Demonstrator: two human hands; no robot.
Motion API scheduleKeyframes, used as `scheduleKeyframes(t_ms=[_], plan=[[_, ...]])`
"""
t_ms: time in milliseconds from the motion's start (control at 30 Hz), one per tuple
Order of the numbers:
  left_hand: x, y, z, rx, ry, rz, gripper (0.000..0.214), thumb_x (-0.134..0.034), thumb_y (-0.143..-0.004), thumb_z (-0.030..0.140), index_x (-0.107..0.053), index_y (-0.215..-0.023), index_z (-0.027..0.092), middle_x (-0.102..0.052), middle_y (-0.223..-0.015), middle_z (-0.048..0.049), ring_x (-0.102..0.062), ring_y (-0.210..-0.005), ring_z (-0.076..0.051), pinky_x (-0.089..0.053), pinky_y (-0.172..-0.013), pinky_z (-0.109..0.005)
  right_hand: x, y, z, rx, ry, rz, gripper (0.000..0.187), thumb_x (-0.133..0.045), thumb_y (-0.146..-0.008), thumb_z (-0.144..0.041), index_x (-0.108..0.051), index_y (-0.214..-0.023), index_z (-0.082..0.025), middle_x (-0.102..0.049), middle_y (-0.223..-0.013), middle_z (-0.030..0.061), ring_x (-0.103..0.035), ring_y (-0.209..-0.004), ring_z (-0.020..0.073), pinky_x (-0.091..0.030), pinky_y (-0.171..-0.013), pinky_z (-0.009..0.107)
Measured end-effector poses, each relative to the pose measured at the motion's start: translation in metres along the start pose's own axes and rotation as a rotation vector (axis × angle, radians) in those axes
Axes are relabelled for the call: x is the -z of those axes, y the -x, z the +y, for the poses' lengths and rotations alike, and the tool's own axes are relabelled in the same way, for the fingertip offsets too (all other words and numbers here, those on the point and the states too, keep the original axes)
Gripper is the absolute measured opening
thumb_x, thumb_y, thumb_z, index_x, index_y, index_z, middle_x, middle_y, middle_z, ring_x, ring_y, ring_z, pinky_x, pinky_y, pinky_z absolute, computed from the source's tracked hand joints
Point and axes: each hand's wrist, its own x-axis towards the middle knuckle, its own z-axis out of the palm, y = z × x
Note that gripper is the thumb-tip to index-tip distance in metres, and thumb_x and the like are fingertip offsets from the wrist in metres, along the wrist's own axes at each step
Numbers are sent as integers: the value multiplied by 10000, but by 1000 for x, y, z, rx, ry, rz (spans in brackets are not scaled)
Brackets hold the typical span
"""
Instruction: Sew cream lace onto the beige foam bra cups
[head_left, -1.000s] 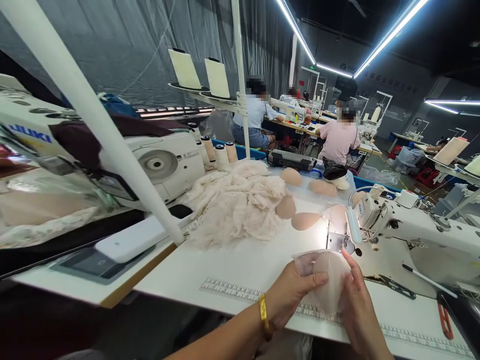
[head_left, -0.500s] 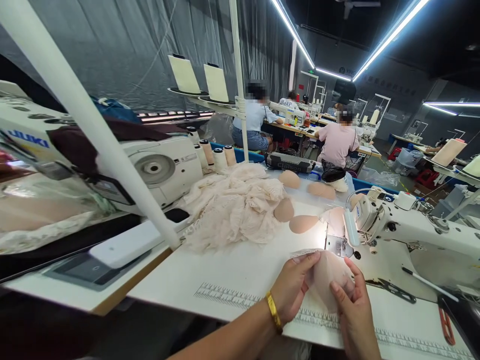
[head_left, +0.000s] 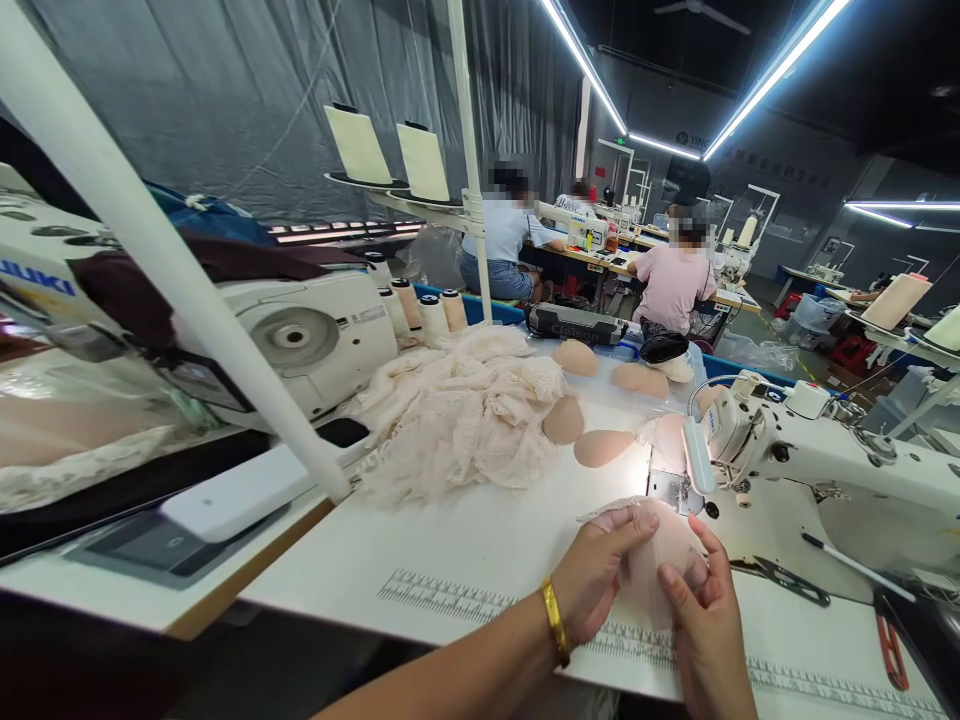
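Note:
Between my two hands is a pale pink bra cup (head_left: 660,555) covered with thin lace fabric, held just in front of the sewing machine's needle area. My left hand (head_left: 607,565), with a gold band at the wrist, pinches its upper left edge. On the other side, my right hand (head_left: 705,600) grips the right edge, thumb in front and fingers partly hidden behind. The lit sewing machine (head_left: 750,440) stands just beyond. A further beige cup (head_left: 604,447) lies left of its needle plate, beside a heap of cream lace fabric (head_left: 465,410).
A second machine (head_left: 300,340) and a thread stand pole (head_left: 180,260) stand at left. Black thread snips (head_left: 791,580), a white pen-like tool (head_left: 859,568) and a red-handled tool (head_left: 891,645) lie at right. Ruler markings (head_left: 450,595) run along the front edge. Several people sit sewing farther back.
My left thumb and fingers have shifted slightly right along the cup's upper edge. The right hand keeps nearly the same grip. The view has turned a little.

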Motion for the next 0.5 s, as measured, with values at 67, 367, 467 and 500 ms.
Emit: scheduleKeyframes(t_ms=[67, 367, 467, 500], plan=[[1, -4, 4, -17, 5, 14, 411, -939, -641, 406, -746, -885, 136, -740, -824, -71, -669, -753, -193, -528, -728, -287, 5, 1, 2, 22, 52, -40, 898, -886, -729, -445, -408, -1476, -300, -733, -1022, 30, -699, -910, 235, -571, -821, 374], [2, -5, 49, -181, -848, -733, 187, -746, -842, 294, -776, -1017, 232, -755, -1028, -61, -670, -958, -269, -501, -927, -400, 58, -38, -49, 499, 802, -399, 347, -672, -932, -276, -648, -1277, -286, -713, -996, 39, -650, -863, 207, -519, -770, 322], [4, -26, 47, -626, -1500, -1014, 198, -642, -777, 34, -709, -734, 216, -753, -970, -61, -650, -948, -264, -419, -995, -442, 63, -75, -63, 952, 1301, -620, 242, -526, -987, -138, -725, -960, -272, -724, -912, 23, -606, -862, 196, -463, -719, 298], [6, -36, 45, -750, -1636, -1035, 231, -625, -734, -17, -659, -660, 198, -745, -940, -62, -642, -928, -255, -394, -1004, -452, 64, -86, -64, 1042, 1427, -653, 285, -495, -992, -97, -716, -925, -263, -724, -900, 23, -598, -867, 190, -447, -697, 285]])
